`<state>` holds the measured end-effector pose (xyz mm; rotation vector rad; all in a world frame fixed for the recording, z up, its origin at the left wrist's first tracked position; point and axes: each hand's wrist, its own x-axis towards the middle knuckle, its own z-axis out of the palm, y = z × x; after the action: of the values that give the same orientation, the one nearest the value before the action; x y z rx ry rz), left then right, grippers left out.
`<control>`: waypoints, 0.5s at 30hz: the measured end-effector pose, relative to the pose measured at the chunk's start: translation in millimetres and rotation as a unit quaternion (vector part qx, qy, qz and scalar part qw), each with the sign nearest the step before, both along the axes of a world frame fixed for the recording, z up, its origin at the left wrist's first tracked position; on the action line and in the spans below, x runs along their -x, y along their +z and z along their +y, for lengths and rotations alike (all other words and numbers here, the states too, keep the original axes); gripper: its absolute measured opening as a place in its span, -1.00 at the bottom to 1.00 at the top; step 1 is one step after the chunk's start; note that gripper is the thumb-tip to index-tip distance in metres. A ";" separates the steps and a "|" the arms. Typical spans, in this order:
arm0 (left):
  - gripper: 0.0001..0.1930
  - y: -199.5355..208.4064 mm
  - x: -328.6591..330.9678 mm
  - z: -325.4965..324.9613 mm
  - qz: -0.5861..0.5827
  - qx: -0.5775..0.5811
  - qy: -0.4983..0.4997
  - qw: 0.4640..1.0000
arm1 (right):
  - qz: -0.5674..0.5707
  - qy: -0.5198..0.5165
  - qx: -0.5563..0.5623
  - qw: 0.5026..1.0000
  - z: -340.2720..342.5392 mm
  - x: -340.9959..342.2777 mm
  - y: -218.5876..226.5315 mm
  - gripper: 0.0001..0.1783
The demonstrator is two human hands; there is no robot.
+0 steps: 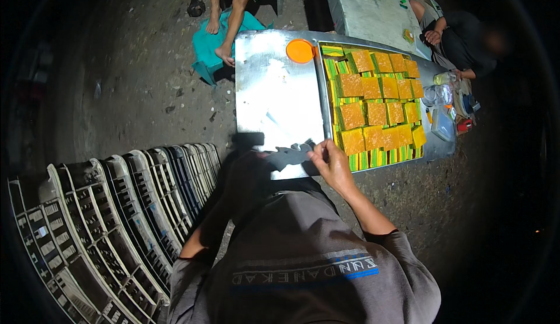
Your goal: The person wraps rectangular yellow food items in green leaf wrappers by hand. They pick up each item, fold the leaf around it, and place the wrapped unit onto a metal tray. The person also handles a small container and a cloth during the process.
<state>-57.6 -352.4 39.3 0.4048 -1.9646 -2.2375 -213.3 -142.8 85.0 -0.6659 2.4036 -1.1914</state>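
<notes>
1. Grey shirt of the wearer lies nearest the camera, below the working edge of the metal table.
2. Right hand: bare, narrow; thumb and fingertips are brought together at the edge of a dark crumpled piece, possibly a cloth or glove.
3. Left hand: lost in shadow at the end of the left forearm; its grip cannot be told.
4. Position of the dark piece: near edge of the table, between the hands, beside the tray.
5. Tray contents: orange-topped blocks with green-and-yellow sides, set in four rough rows over further striped pieces.
6. Work judged complete — the blocks appear already cut and stacked.
7. Work judged outstanding — the dark piece appears unfinished with, crumpled rather than laid flat; neither hand is seen on the blocks.
8. Adjacent items: orange disc at the far edge, beside the tray; clear containers beyond its right side.
</notes>
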 end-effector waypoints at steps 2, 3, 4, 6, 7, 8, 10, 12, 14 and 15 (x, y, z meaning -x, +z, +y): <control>-0.83 2.1 12.7 2.8 0.015 0.032 -0.012 0.999 | -0.002 0.107 0.013 0.994 -5.5 -4.0 6.8 -0.51; -0.83 4.3 16.2 5.9 0.021 0.051 -0.019 0.998 | -0.136 0.163 -0.016 0.977 -4.3 -5.2 2.4 -0.42; -0.83 2.5 21.8 7.3 0.024 0.046 -0.032 0.998 | -0.177 0.151 0.014 0.973 -11.4 -9.1 2.8 -0.45; -0.83 4.4 19.7 -2.1 0.014 0.397 -0.038 0.917 | -0.232 0.080 -0.068 0.967 -30.4 -14.6 21.3 -0.56; -0.83 8.2 16.0 -4.0 -0.043 0.405 -0.021 0.913 | -0.173 0.088 -0.058 0.979 -32.7 -18.8 20.8 -0.56; -0.83 13.9 13.1 -5.9 -0.099 0.409 -0.002 0.907 | -0.110 0.100 -0.051 0.988 -34.9 -24.3 16.0 -0.57; -0.85 31.4 30.8 7.0 -0.156 0.209 0.021 0.965 | -0.112 0.058 -0.017 0.992 -25.9 -20.8 -11.6 -0.67; -0.85 45.7 25.1 20.2 -0.030 0.300 0.059 0.952 | -0.232 0.019 0.082 0.969 -31.2 -23.7 -27.6 -0.72; -0.83 28.3 30.0 27.7 0.058 0.337 0.059 0.938 | -0.342 -0.048 0.173 0.922 -28.0 -24.7 -41.4 -0.75; -0.82 22.1 24.0 24.6 -0.001 0.286 0.059 0.956 | -0.374 -0.051 0.204 0.903 -32.4 -28.6 -39.4 -0.76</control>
<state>-81.6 -327.7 61.5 0.4277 -2.3849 -1.4945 -184.6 -175.2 45.6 -0.1258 1.5718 -1.6409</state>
